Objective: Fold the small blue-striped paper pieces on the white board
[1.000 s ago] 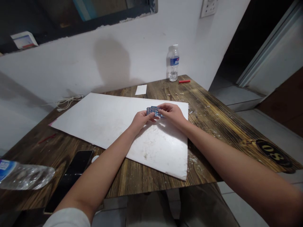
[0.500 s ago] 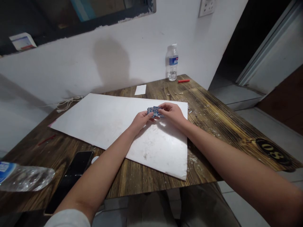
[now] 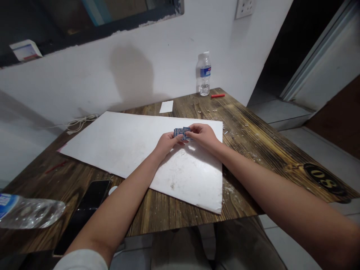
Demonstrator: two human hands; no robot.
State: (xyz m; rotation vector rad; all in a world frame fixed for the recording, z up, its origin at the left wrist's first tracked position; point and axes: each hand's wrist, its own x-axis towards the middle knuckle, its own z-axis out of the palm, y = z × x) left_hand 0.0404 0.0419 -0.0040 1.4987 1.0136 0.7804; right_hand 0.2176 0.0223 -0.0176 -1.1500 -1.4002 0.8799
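Just past twelve o'clock on the white foam board [image 3: 118,144], the left hand [image 3: 168,144] and right hand [image 3: 204,135] clamp a small blue-and-white printed packet [image 3: 180,132] from both sides. It is held in the fingers, not set down on the board.

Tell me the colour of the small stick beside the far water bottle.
Red; the stick shows best in the head view.

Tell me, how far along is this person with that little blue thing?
Hard to judge exactly. Done, it seems: the white board lies flat on the wooden table, with pale scraps beside it. In hand: the left hand and right hand both pinch a small blue-and-white printed piece. Left: a white card lies beyond the board, apparently unused.
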